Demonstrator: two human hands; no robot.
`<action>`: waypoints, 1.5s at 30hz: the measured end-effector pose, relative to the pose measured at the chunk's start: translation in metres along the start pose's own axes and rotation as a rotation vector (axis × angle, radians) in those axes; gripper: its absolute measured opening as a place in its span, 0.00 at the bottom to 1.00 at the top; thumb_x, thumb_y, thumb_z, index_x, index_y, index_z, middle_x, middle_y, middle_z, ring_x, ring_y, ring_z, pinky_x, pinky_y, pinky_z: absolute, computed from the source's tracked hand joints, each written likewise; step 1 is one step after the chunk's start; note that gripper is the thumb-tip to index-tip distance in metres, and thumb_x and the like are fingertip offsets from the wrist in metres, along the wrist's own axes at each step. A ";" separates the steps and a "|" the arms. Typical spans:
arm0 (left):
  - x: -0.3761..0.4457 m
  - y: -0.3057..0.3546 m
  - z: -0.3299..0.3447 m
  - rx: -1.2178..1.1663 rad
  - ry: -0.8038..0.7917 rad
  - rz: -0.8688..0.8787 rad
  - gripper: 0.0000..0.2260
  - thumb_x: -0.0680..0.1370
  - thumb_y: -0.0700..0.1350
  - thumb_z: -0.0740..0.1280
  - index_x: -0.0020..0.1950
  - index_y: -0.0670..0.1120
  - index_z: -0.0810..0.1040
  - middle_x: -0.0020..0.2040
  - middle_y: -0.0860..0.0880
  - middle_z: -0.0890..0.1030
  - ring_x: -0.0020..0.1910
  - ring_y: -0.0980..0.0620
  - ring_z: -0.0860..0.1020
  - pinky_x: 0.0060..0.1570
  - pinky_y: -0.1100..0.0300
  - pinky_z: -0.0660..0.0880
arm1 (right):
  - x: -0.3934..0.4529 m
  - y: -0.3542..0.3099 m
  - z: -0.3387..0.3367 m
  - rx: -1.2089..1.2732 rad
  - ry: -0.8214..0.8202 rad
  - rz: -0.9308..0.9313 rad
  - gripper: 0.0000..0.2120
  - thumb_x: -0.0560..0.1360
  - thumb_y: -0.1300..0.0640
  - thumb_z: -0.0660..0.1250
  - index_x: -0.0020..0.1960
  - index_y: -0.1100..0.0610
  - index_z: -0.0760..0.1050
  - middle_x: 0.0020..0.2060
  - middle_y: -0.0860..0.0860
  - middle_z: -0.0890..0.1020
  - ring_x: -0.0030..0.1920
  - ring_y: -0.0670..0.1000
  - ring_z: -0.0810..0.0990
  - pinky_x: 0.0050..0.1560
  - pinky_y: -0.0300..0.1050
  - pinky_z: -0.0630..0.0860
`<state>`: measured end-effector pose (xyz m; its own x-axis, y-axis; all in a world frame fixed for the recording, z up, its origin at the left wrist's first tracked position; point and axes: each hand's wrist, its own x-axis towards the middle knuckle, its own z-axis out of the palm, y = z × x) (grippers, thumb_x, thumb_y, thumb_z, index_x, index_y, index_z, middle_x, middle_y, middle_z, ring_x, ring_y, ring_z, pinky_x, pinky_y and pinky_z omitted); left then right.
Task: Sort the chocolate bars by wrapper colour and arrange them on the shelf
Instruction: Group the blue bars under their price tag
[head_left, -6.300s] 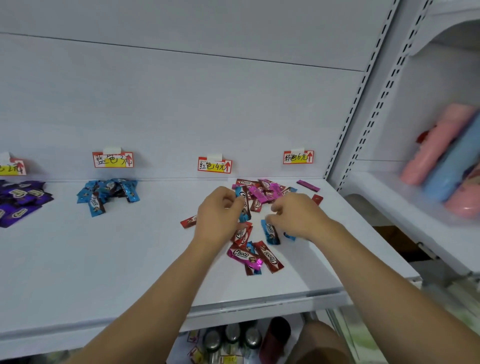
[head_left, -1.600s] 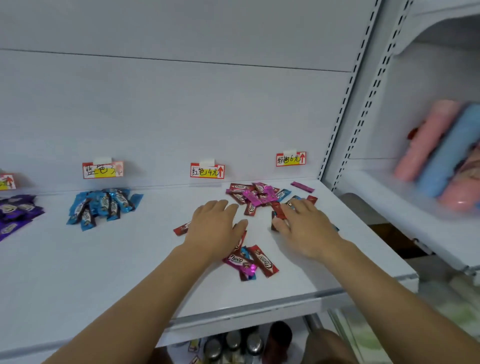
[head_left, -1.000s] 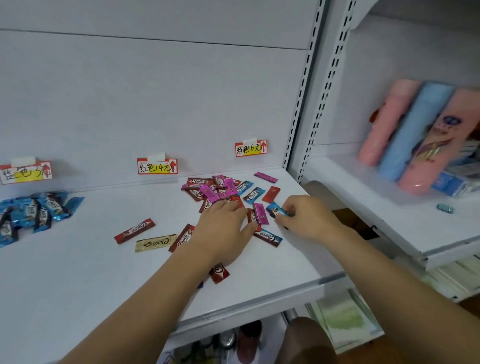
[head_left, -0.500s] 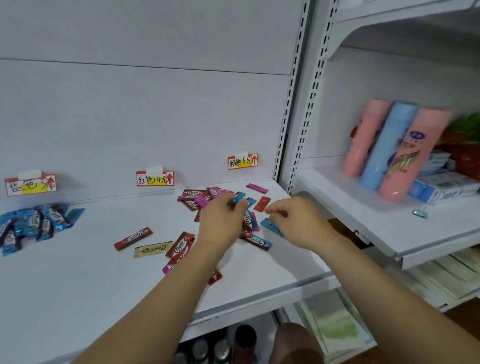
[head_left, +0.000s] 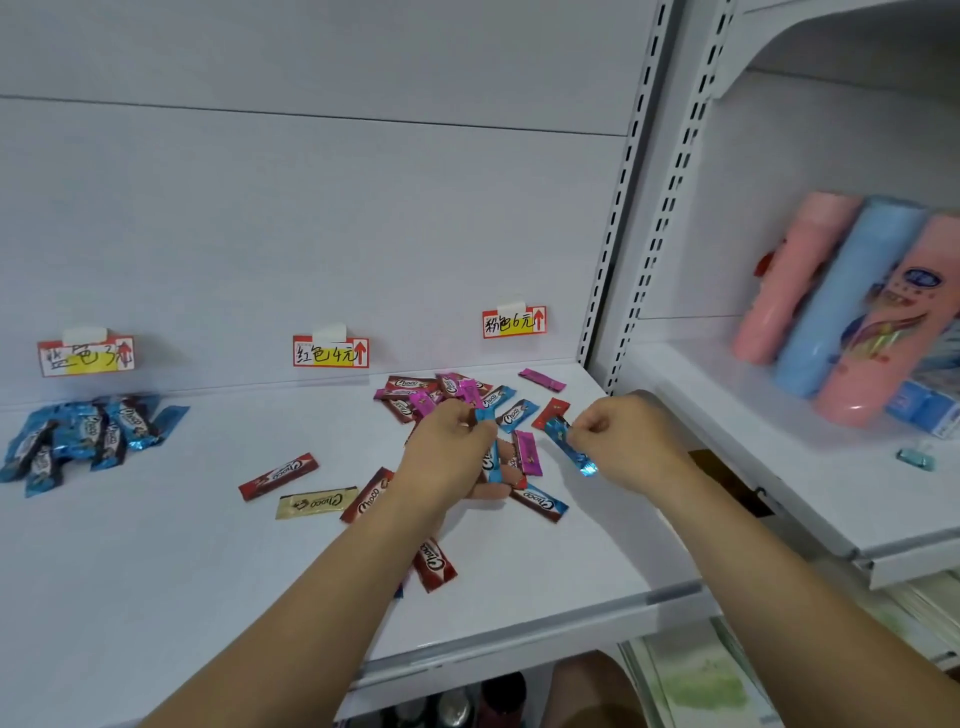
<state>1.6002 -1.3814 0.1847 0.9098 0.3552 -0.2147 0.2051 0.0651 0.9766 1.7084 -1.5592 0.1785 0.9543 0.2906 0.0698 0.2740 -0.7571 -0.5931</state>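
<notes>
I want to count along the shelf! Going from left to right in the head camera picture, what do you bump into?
Blue bar pile → red bar → gold bar → left hand holding blue bars → right hand pinching a blue bar → pink and blue tubes on the next shelf.

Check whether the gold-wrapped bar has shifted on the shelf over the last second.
No. The gold bar lies just right of and below the lone red bar, under the red price tag, as before; only the camera moved.

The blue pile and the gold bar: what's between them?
One red bar lies between the blue pile and the gold bar; otherwise bare shelf, head view.
</notes>
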 end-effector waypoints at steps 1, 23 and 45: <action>0.000 0.000 0.002 -0.033 -0.005 -0.011 0.06 0.86 0.42 0.64 0.61 0.43 0.75 0.48 0.40 0.87 0.42 0.42 0.88 0.39 0.50 0.85 | -0.005 -0.005 -0.001 0.150 0.030 -0.007 0.07 0.77 0.56 0.75 0.40 0.48 0.84 0.38 0.43 0.85 0.42 0.47 0.83 0.43 0.45 0.80; -0.029 -0.018 -0.027 -0.108 0.098 -0.009 0.13 0.83 0.40 0.69 0.66 0.46 0.74 0.52 0.42 0.87 0.43 0.45 0.88 0.42 0.49 0.85 | -0.052 -0.011 0.011 -0.134 -0.264 -0.037 0.07 0.71 0.51 0.80 0.42 0.50 0.82 0.40 0.44 0.85 0.42 0.47 0.82 0.36 0.42 0.73; -0.031 -0.015 -0.083 -0.130 0.259 0.008 0.07 0.79 0.43 0.75 0.54 0.46 0.80 0.48 0.43 0.85 0.40 0.49 0.87 0.35 0.57 0.83 | -0.032 -0.083 0.092 -0.593 0.084 -0.143 0.20 0.80 0.38 0.62 0.43 0.53 0.78 0.38 0.50 0.79 0.40 0.53 0.79 0.35 0.45 0.73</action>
<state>1.5391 -1.3165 0.1775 0.7852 0.5815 -0.2129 0.1350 0.1748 0.9753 1.6438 -1.4519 0.1517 0.9028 0.3844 0.1929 0.3966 -0.9176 -0.0276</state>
